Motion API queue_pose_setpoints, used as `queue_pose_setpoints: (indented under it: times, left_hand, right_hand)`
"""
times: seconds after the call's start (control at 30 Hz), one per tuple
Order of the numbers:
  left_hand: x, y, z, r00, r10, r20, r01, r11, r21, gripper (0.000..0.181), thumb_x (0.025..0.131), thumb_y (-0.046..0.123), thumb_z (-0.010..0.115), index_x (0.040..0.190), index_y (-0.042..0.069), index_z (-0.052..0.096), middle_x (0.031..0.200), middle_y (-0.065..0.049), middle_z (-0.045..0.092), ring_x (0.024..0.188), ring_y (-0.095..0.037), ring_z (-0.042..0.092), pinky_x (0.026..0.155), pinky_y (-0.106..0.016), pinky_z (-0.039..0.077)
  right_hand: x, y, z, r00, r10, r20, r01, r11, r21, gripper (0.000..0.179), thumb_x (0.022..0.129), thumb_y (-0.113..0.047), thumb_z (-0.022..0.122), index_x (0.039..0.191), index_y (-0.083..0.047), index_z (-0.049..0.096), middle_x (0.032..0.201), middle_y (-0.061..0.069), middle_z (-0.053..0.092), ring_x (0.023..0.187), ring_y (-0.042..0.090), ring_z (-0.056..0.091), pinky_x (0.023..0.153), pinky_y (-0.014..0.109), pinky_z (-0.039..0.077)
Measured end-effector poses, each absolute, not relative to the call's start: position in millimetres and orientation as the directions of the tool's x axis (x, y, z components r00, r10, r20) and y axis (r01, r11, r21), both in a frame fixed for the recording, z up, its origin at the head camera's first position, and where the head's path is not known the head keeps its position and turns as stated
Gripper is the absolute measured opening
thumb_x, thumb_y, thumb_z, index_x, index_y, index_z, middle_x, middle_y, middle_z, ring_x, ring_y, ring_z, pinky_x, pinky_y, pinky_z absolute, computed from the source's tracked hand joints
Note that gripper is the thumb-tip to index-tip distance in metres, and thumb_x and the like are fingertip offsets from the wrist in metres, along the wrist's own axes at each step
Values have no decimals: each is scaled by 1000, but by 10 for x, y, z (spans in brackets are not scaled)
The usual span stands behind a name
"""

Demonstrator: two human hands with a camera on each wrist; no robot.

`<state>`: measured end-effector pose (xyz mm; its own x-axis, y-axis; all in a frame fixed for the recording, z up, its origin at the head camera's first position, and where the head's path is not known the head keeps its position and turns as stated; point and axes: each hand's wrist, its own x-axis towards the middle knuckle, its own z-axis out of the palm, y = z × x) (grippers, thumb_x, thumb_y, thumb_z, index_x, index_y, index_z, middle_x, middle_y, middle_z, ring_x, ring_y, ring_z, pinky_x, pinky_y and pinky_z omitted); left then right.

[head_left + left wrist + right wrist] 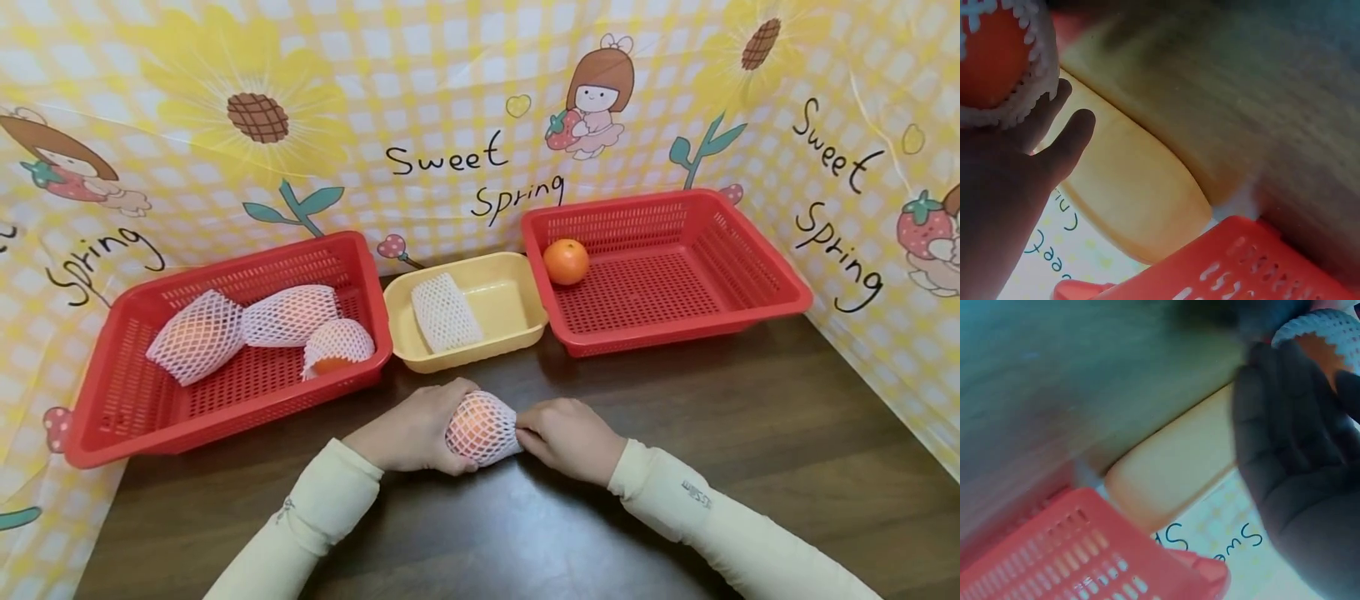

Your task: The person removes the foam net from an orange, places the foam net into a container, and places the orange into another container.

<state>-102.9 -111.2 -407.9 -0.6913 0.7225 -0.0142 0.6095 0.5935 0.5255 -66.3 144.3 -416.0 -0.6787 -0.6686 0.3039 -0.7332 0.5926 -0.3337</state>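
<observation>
In the head view, an orange in a white foam net (482,428) is held low over the dark table, in front of the yellow tray (508,305). My left hand (417,428) grips it from the left, thumb on the near side. From the right, my right hand (573,437) pinches the gathered end of the net with its fingertips. Bare orange skin shows through the net's opening in the left wrist view, beside my left hand (1016,169). In the right wrist view my right hand (1300,444) appears dark beside the netted orange (1325,353).
A red basket (247,429) at left holds several netted oranges (198,333). Inside the yellow tray lies a flat foam net (446,312). One bare orange (566,262) sits at the left end of the right red basket (637,292). Patterned cloth (450,100) hangs behind.
</observation>
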Motion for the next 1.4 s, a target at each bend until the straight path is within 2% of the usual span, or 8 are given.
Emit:
queue_pose_setpoints:
  times: [0.23, 0.47, 0.63, 0.73, 0.87, 1.07, 1.2, 1.4]
  left_hand:
    - [-1028, -1163, -4058, -705, 705, -76, 522, 589, 617, 97, 71, 37, 90, 147, 10, 36, 118, 1, 60, 101, -10, 58, 90, -33, 50]
    - [-985, -1204, -4069, -710, 689, -146, 424, 584, 692, 132, 75, 25, 89, 162, 17, -10, 145, -9, 47, 119, -17, 51, 105, -38, 42]
    - [-924, -1238, -4092, -724, 673, -150, 409, 595, 692, 134, 78, 23, 89, 160, 17, -17, 159, -12, 31, 133, -21, 43, 112, -41, 35]
    - [-882, -1269, -4090, -739, 664, -113, 420, 585, 694, 129, 80, 31, 88, 161, 12, -11, 160, -14, 31, 136, -23, 42, 113, -45, 33]
    - [-819, -1302, -4024, -798, 603, -11, 426, 577, 697, 101, 84, 35, 82, 161, 11, 22, 151, -10, 47, 126, -18, 53, 107, -45, 41]
    - [-801, -1226, -3861, -831, 497, 251, 525, 547, 652, 41, 89, 18, 78, 129, 11, 70, 112, -2, 73, 88, -12, 65, 78, -36, 56]
    - [-876, -1197, -3667, -903, 306, 302, 429, 624, 653, 14, 91, 17, 78, 102, 10, 71, 82, -1, 68, 68, -15, 56, 59, -34, 49]
    - [-1164, -1079, -3293, -927, 67, 370, 301, 721, 624, 29, 91, 21, 73, 77, 5, 54, 77, -10, 53, 70, -26, 49, 61, -39, 40]
  right_hand:
    - [-772, 1242, -4042, -718, -606, 344, -689, 544, -480, 14, 85, -5, 72, 92, -12, 62, 81, -3, 61, 71, 13, 56, 66, 30, 49]
    - [-843, 1052, -4009, -673, -722, 159, -655, 482, -581, 58, 83, -16, 79, 132, -1, 52, 133, 13, 55, 118, 22, 54, 102, 37, 44]
    - [-904, 1009, -4069, -675, -733, 83, -566, 443, -695, 65, 81, -16, 79, 136, -3, 47, 138, 12, 52, 126, 23, 49, 108, 36, 37]
    - [-923, 1033, -4089, -723, -686, 85, -522, 461, -717, 66, 77, -21, 81, 133, -7, 50, 128, 7, 57, 114, 18, 54, 100, 35, 43]
    - [-913, 1131, -4076, -812, -573, 110, -426, 453, -783, 65, 71, -20, 82, 128, -9, 52, 112, 3, 60, 98, 17, 57, 87, 35, 47]
    - [-824, 1396, -4022, -896, -417, 156, -297, 299, -907, 62, 75, -10, 74, 133, -7, 50, 118, 9, 60, 101, 21, 58, 90, 39, 46]
    - [-762, 1624, -3974, -919, -359, 166, -263, 239, -935, 59, 83, -18, 80, 135, -9, 51, 125, 10, 59, 103, 25, 59, 92, 44, 46]
    - [-653, 1949, -3952, -894, -441, 82, -259, 358, -897, 60, 82, -26, 83, 133, -15, 52, 116, 3, 63, 98, 21, 62, 87, 43, 49]
